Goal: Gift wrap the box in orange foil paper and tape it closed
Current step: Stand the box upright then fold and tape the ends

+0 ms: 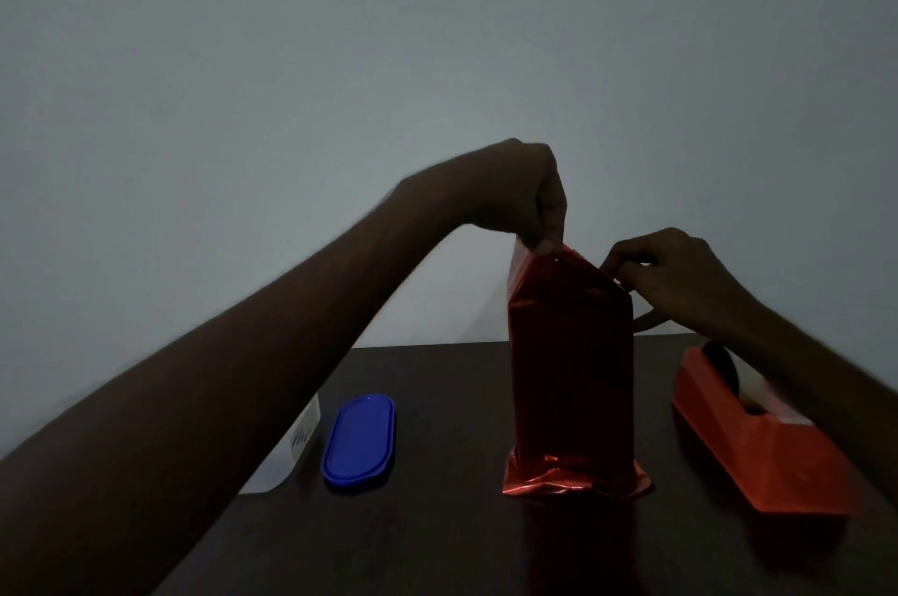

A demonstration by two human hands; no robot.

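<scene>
Dark table (437, 537), grey wall (291, 61); both hands' fingers (546, 236) pinch the foil-wrapped box (571, 377).

Left grip (529, 202) pinching; right grip (675, 275) curled

Just right of the frame's centre, a tall box (571, 367) wrapped in orange foil paper (576, 481) stands upright on the dark surface (437, 522). The left hand (522, 194) pinches the paper's top left corner; the right hand (673, 275) holds the top right edge. A blue lid (359, 442) lies at lower left, an orange tape dispenser (748, 435) at lower right.
</scene>
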